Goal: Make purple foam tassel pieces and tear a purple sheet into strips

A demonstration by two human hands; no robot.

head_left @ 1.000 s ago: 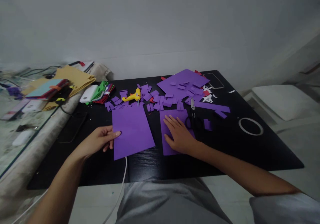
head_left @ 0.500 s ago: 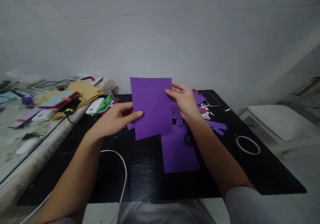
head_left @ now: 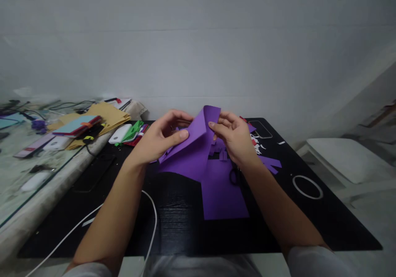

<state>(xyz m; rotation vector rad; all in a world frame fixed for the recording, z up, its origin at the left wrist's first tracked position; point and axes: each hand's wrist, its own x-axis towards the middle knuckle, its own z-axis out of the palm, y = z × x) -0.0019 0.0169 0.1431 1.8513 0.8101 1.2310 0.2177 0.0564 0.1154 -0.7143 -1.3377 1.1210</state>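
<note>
Between my hands is a sheet of purple paper (head_left: 193, 151), bent over and raised above the black table. My left hand (head_left: 162, 137) grips its left part, thumb on top and fingers behind. At the right edge my right hand (head_left: 235, 134) pinches the paper between thumb and fingers. A second purple sheet (head_left: 225, 194) lies flat below. Beside my right wrist the dark handle of scissors (head_left: 234, 177) shows; the rest is hidden. Small purple cut pieces (head_left: 220, 149) lie behind the held sheet.
Purple strips (head_left: 270, 162), white scraps (head_left: 258, 146) and a pale ring (head_left: 307, 187) are on the right. A white cable (head_left: 154, 211) crosses the front left. Green paper pieces (head_left: 133, 132) and brown envelopes (head_left: 108, 115) are at the left, a white stool (head_left: 334, 159) at the right.
The purple sheet, flat and upright before, is now bent over and lower. My left hand has moved right and up with its edge; my right hand has shifted slightly right and down.
</note>
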